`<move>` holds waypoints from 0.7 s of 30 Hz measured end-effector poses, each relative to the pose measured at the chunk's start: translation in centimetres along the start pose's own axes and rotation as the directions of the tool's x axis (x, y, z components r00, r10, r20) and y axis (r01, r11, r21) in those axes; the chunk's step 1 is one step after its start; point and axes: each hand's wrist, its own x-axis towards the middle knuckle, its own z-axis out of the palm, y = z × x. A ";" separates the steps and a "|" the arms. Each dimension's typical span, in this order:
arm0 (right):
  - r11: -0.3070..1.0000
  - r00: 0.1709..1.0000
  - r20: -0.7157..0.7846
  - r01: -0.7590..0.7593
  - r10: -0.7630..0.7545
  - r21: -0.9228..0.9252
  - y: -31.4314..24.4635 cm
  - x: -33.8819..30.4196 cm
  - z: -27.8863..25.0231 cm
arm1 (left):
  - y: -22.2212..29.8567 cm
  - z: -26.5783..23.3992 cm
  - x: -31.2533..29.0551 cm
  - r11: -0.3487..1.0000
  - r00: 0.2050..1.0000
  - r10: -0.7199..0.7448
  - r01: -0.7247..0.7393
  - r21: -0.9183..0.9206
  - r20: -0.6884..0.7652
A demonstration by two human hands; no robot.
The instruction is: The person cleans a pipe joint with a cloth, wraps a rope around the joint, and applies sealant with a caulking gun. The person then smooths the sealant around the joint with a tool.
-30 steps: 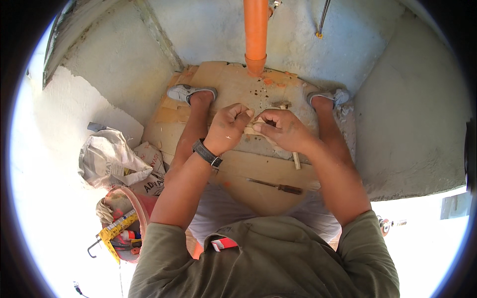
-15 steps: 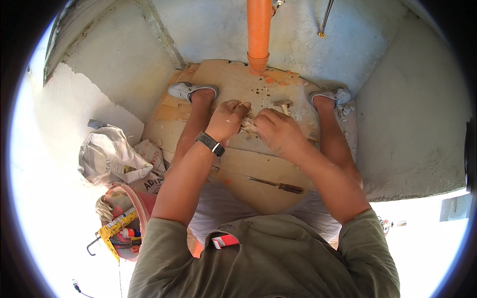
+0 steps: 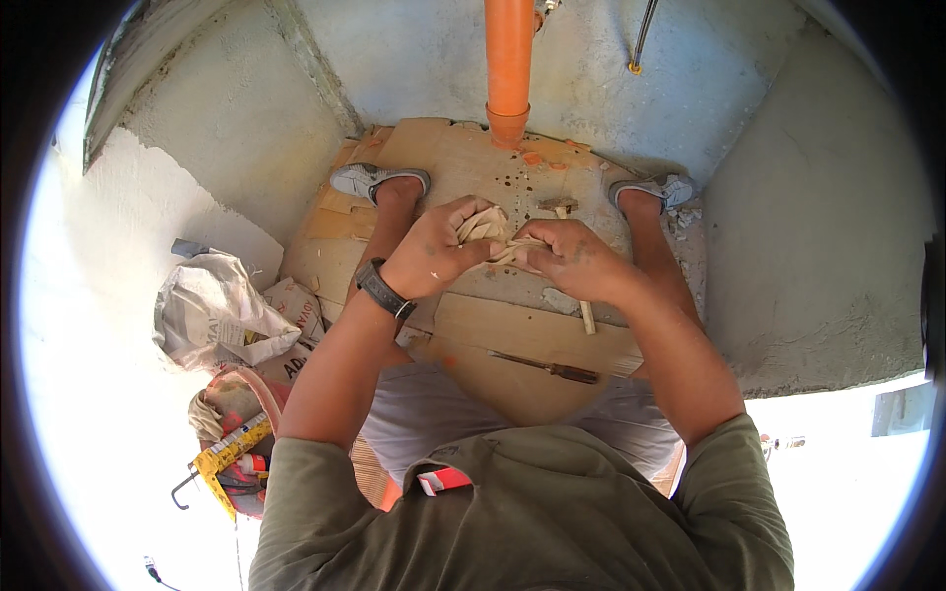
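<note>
A crumpled beige rag (image 3: pixel 483 227) is stretched between my two hands above the cardboard. My left hand (image 3: pixel 431 248) wears a black watch at the wrist and has its fingers wrapped round the larger bunched part. On the other side, my right hand (image 3: pixel 576 258) pinches a twisted end of the same rag. Behind and below the right hand lies a hammer (image 3: pixel 588 317), its handle partly hidden by that hand. Closer to my body, a screwdriver (image 3: pixel 574 373) with a dark handle rests on the cardboard (image 3: pixel 493 320).
An orange pipe (image 3: pixel 507 74) stands at the back wall, with orange scraps and debris around its base. To the left are a whitish sack (image 3: pixel 222 305) and a reddish bucket (image 3: pixel 268 394) holding a yellow caulking gun (image 3: pixel 232 448). A grey plastered wall (image 3: pixel 823 227) rises at the right.
Both hands have turned and shifted, so more of the rag shows, bunched in the left hand. The hammer's handle has come into view below the right hand.
</note>
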 end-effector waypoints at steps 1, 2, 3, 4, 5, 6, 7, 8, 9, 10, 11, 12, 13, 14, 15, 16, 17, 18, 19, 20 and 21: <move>0.999 0.999 -0.031 0.038 -0.038 0.025 0.1 0.0 0.1 | -0.2 0.0 0.0 0.995 0.994 -0.101 0.101 0.003 0.033; 0.995 0.991 -0.082 0.100 -0.102 -0.024 0.2 0.1 0.2 | -0.4 -0.1 0.1 0.979 0.977 -0.203 0.203 0.008 0.070; 0.984 0.977 -0.129 0.160 -0.169 -0.078 0.3 0.3 0.4 | -0.6 -0.1 0.0 0.949 0.945 -0.316 0.315 0.025 0.085; 0.977 0.970 -0.158 0.165 -0.185 -0.134 0.4 0.4 0.6 | -0.8 0.0 0.0 0.954 0.950 -0.300 0.298 0.032 0.088; 0.963 0.954 -0.175 0.216 -0.244 -0.162 0.4 0.6 0.6 | -1.0 0.2 0.0 0.955 0.953 -0.296 0.293 0.046 0.070; 0.957 0.952 -0.178 0.217 -0.251 -0.192 0.5 0.7 0.7 | -1.0 0.3 0.0 0.953 0.953 -0.298 0.295 0.065 0.059; 0.952 0.947 -0.193 0.213 -0.256 -0.219 0.5 0.8 0.8 | -1.1 0.3 0.0 0.962 0.961 -0.273 0.272 0.030 0.044; 0.976 0.965 -0.167 0.182 -0.201 -0.122 0.6 0.8 0.8 | -1.0 0.4 0.0 0.967 0.967 -0.254 0.254 0.001 0.033; 0.989 0.978 -0.149 0.145 -0.147 -0.025 0.7 0.8 0.8 | -0.9 0.5 0.0 0.972 0.972 -0.234 0.234 -0.028 0.020; 0.993 0.990 -0.114 0.092 -0.084 0.071 0.7 0.8 0.8 | -0.8 0.5 0.0 0.980 0.982 -0.190 0.189 0.056 0.006; 0.999 0.997 -0.070 0.016 -0.013 0.047 0.8 0.8 0.6 | -0.6 0.7 -0.2 0.980 0.990 -0.144 0.144 0.139 -0.005; 0.998 0.997 -0.019 -0.068 0.069 0.018 1.0 0.8 0.4 | -0.5 0.7 -0.2 0.970 0.995 -0.094 0.095 0.225 -0.013; 0.995 0.995 0.018 -0.101 0.101 0.005 1.1 1.0 0.2 | -0.4 0.8 -0.2 0.962 0.999 -0.047 0.050 0.269 -0.017; 0.984 0.985 0.054 -0.164 0.161 0.063 1.3 1.3 0.1 | -0.3 1.0 -0.2 0.950 1.000 -0.001 0.007 0.313 -0.019; 0.974 0.982 0.082 -0.181 0.171 0.139 1.4 1.5 0.0 | -0.3 1.0 -0.1 0.935 0.998 0.054 -0.047 0.353 -0.010; 0.955 0.973 0.109 -0.221 0.203 0.198 1.6 1.8 0.0 | -0.4 0.9 0.0 0.944 1.000 0.011 -0.004 0.331 -0.020; 0.964 0.984 0.090 -0.170 0.154 0.206 1.8 2.0 0.0 | -0.6 0.8 0.1 0.952 1.000 -0.024 0.029 0.304 -0.020; 0.970 0.989 0.067 -0.141 0.130 0.199 2.0 2.1 0.1 | -0.8 0.7 0.3 0.962 0.999 -0.037 0.039 0.270 -0.016; 0.974 0.989 0.048 -0.148 0.142 0.173 2.2 2.1 0.1 | -1.1 0.5 0.5 0.971 0.987 -0.159 0.154 0.181 0.012; 0.986 0.997 0.019 -0.083 0.081 0.143 2.3 2.0 0.2 | -1.5 0.3 0.6 0.965 0.966 -0.254 0.249 0.086 0.054; 0.994 0.998 -0.004 -0.056 0.056 0.096 2.4 1.9 0.3 | -1.8 0.2 0.7 0.940 0.935 -0.341 0.342 0.002 0.099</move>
